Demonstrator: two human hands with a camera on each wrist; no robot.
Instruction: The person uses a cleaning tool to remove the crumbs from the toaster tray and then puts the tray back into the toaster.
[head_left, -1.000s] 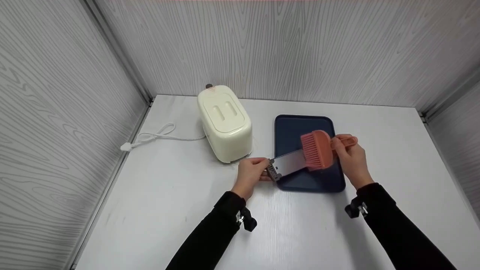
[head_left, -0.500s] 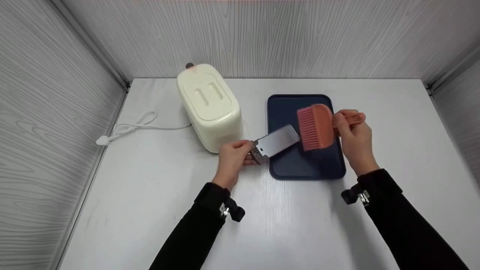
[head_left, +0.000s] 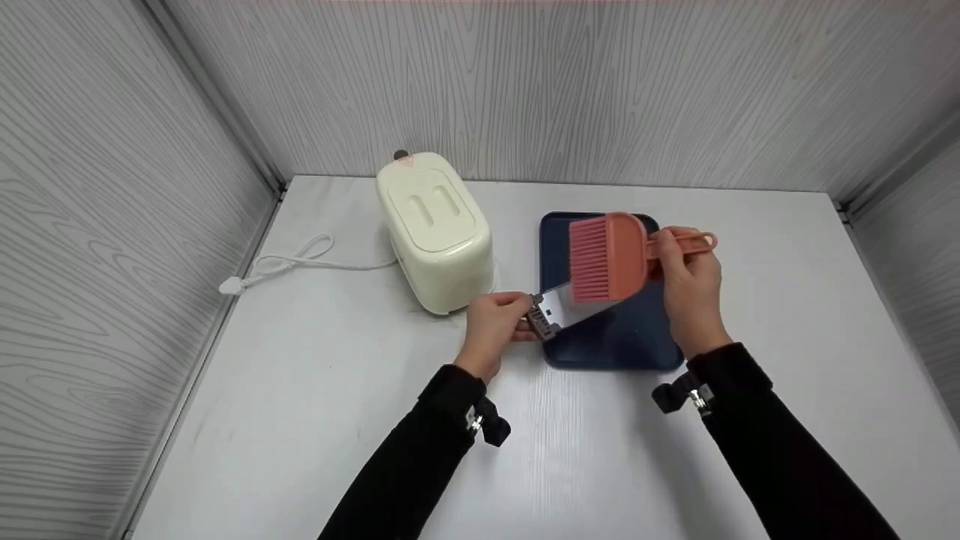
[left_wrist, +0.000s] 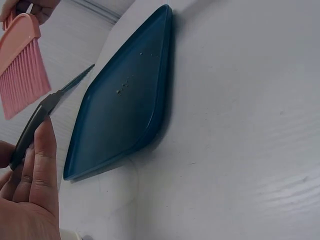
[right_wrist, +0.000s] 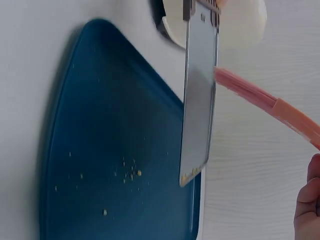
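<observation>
My left hand (head_left: 491,330) pinches the dark end of a flat metal crumb tray (head_left: 564,310), fingers beneath and thumb on top. The tray slants over a navy serving tray (head_left: 622,341). By its handle, my right hand (head_left: 691,296) grips a coral brush (head_left: 627,256) with pink bristles, which overlap the crumb tray from above in the head view. In the right wrist view the bristle tips (right_wrist: 225,77) are right at the metal tray's edge, and yellowish bits line its lower end. Small crumbs (right_wrist: 132,172) lie scattered on the navy tray.
Left of the navy tray stands a cream toaster (head_left: 442,240) with a lid on top. Its white cord (head_left: 315,259) and plug (head_left: 231,286) lie on the white table to the left. Grey wood-patterned panels (head_left: 525,90) enclose the back and sides.
The brush swings right, off the crumb tray's far end, then back left and over its middle. The crumb tray stays pinched in my left hand. The head view shifts and returns partway.
</observation>
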